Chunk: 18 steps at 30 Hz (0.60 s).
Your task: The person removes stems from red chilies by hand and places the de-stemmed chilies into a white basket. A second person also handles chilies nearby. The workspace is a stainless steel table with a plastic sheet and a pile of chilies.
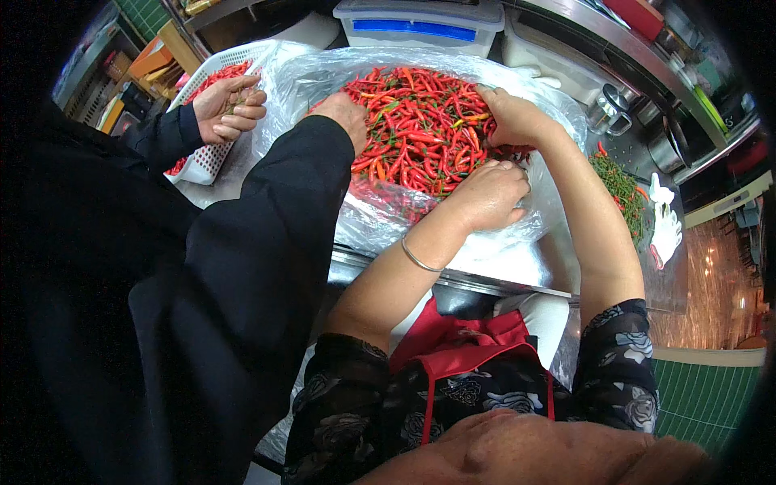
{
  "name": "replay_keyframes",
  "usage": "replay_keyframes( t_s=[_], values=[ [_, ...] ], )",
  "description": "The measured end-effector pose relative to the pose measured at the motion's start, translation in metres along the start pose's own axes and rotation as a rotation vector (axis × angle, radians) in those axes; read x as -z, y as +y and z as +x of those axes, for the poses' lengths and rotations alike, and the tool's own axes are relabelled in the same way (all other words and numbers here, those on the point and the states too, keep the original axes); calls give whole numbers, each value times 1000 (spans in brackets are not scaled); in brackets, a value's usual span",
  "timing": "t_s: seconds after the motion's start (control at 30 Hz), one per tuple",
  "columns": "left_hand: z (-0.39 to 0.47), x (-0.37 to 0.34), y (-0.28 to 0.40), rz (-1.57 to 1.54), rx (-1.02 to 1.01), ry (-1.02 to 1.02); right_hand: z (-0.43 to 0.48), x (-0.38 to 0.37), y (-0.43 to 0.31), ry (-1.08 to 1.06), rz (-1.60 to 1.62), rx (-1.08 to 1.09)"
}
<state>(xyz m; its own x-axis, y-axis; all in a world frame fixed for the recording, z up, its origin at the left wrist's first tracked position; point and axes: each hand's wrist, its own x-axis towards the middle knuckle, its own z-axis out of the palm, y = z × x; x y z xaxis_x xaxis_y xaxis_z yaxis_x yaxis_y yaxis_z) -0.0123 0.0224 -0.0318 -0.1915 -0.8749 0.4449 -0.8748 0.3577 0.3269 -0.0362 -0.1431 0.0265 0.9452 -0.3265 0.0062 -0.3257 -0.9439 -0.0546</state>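
A large heap of red chillies [424, 130], a few orange, with green stems, lies in an opened clear plastic bag [303, 73] on a metal worktop. My left hand [494, 191], below a metal bracelet, rests at the heap's near right edge; its fingertips are partly hidden. Touching the heap's right side is my right hand [515, 118], fingers pointing into the chillies; its grip is not visible. At the heap's left edge is one hand [342, 118] of a person in black sleeves. That person's other hand [233, 109] holds small green stems above a basket.
A white perforated basket [209, 160] with red chillies stands left of the bag. Lidded plastic boxes [418, 30] stand behind. On the right are a metal jug [608, 110], a pile of green stems [621, 194] and white gloves [665, 233]. The worktop's metal edge [473, 282] runs before me.
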Motion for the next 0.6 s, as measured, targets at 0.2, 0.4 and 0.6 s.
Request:
replay_keyframes(
  t_s=[0.2, 0.4, 0.6],
  values=[
    [-1, 0, 0, -24, 29, -19, -8, 22, -18, 73, -109, 28],
    [0, 1, -1, -87, 122, -113, -17, 60, -27, 212, 276, 46],
    [-1, -3, -3, -205, 101, -39, -9, 74, -47, 427, 438, 209]
  ],
)
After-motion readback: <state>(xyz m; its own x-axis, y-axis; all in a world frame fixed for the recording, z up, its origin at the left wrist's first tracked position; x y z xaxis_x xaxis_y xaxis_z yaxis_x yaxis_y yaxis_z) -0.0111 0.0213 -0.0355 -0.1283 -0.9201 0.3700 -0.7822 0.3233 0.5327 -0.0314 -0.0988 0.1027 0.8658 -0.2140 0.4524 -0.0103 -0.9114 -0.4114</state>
